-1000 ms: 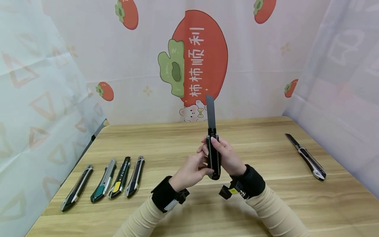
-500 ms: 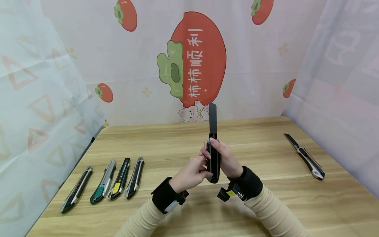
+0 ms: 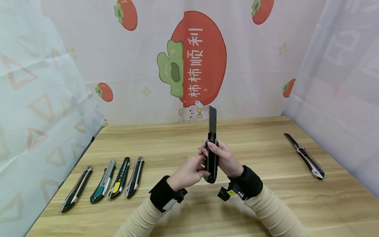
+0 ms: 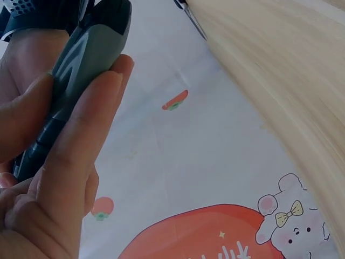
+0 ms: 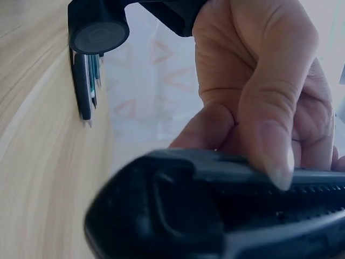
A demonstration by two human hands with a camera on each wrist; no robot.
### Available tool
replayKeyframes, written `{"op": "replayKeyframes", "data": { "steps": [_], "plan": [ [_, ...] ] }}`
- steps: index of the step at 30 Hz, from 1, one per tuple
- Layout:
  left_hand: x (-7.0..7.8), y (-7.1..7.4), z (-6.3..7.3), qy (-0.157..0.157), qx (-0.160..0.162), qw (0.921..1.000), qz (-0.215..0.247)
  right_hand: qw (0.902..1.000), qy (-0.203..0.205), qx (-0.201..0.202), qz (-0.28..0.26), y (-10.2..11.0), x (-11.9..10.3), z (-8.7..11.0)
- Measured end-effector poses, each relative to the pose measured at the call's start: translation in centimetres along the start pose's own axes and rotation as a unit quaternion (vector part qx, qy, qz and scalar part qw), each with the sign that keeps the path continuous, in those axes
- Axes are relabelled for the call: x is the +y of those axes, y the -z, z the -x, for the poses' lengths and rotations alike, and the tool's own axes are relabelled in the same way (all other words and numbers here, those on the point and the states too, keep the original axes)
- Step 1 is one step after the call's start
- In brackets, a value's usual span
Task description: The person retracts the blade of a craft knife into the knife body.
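Observation:
Both hands hold a black and grey utility knife [image 3: 212,158] upright over the middle of the table, its wide dark blade [image 3: 212,120] extended and pointing up. My left hand [image 3: 189,172] pinches the lower end of the handle between thumb and fingers. Higher up, my right hand [image 3: 228,161] grips the handle, thumb lying across its front. In the left wrist view, left fingers [image 4: 81,124] lie along the side of the knife handle [image 4: 105,38]. The right wrist view shows the handle's butt end [image 5: 151,210] close up, with a thumb [image 5: 275,145] pressed on its edge.
Several utility knives lie in a row on the left: a silver-black one [image 3: 77,189], one with a green patch [image 3: 103,181], one with yellow [image 3: 119,179], another silver-black [image 3: 135,177]. Another, blade out [image 3: 306,158], lies at the right. Printed curtains [image 3: 251,82] surround the wooden table [image 3: 260,204].
The held knife has come down slightly, and its blade now stands straighter instead of leaning left. Both hands keep their hold and shift little. The knives on the table stay put.

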State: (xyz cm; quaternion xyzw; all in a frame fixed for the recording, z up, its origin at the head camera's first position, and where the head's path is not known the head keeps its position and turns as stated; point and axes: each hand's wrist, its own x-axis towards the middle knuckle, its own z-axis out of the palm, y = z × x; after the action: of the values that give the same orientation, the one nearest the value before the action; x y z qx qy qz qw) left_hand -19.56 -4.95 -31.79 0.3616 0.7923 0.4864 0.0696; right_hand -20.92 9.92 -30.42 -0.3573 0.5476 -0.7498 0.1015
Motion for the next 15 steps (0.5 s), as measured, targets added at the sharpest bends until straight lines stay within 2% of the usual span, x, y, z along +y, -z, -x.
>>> {"op": "replayKeyframes", "data": {
  "steps": [2,6,10,13,15],
  "plan": [
    [0.0,0.0,0.0,0.002,0.0,1.0,-0.006,1.0,0.001,-0.003,0.002,0.0,-0.1,0.0],
    [1.7,0.3,0.4,0.003,-0.002,0.9998,-0.017,0.9998,0.018,-0.011,0.0,0.0,-0.1,-0.1],
    [1.6,0.1,0.3,0.007,0.006,0.9995,-0.028,0.9995,0.029,0.014,-0.004,-0.1,-0.2,-0.2],
    [0.4,-0.3,-0.1,0.004,0.026,0.9992,-0.029,0.9989,-0.002,0.044,-0.019,-0.2,-0.3,-0.2],
    [0.3,-0.3,-0.1,-0.007,0.045,0.9985,-0.031,0.9979,-0.034,0.049,-0.024,-0.3,-0.3,-0.1]
  ]
}}
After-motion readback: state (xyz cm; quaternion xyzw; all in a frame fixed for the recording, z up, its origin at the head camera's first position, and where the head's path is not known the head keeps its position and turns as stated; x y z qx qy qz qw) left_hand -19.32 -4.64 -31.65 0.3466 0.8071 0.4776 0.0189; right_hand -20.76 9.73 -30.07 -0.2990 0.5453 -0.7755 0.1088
